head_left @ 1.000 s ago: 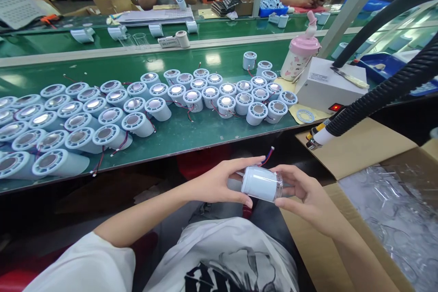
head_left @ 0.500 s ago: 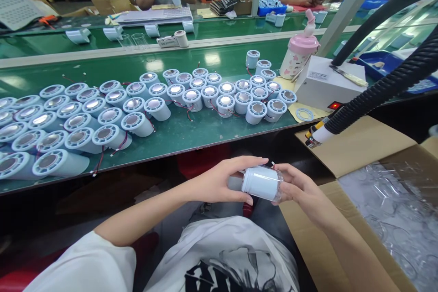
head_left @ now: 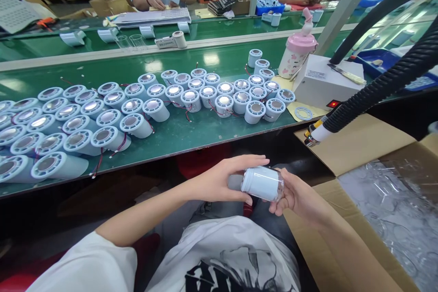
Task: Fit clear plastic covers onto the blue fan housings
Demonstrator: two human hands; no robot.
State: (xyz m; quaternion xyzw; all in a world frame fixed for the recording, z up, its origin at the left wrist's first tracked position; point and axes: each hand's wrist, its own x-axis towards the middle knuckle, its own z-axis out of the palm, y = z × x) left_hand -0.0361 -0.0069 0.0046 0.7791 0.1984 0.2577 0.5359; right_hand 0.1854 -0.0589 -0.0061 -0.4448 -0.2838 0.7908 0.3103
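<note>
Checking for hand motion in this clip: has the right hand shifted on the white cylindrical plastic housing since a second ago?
Yes. The right hand slid under the white cylindrical plastic housing; against the cardboard box, it barely travelled.

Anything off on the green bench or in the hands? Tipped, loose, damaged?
Mostly orderly. The white cylinders at the right stand upright; those at the left lie tipped on their sides. A loose ring lies beside the white box. Both hands hold one cylinder; no damage visible.

A single head-worn camera looks forward and down from the seated person's eye level, close over the lap and both hands (head_left: 260,185). Beyond them it takes in the green bench (head_left: 191,137) ahead, a carton (head_left: 359,146) at right, and co-workers across the far bench.
</note>
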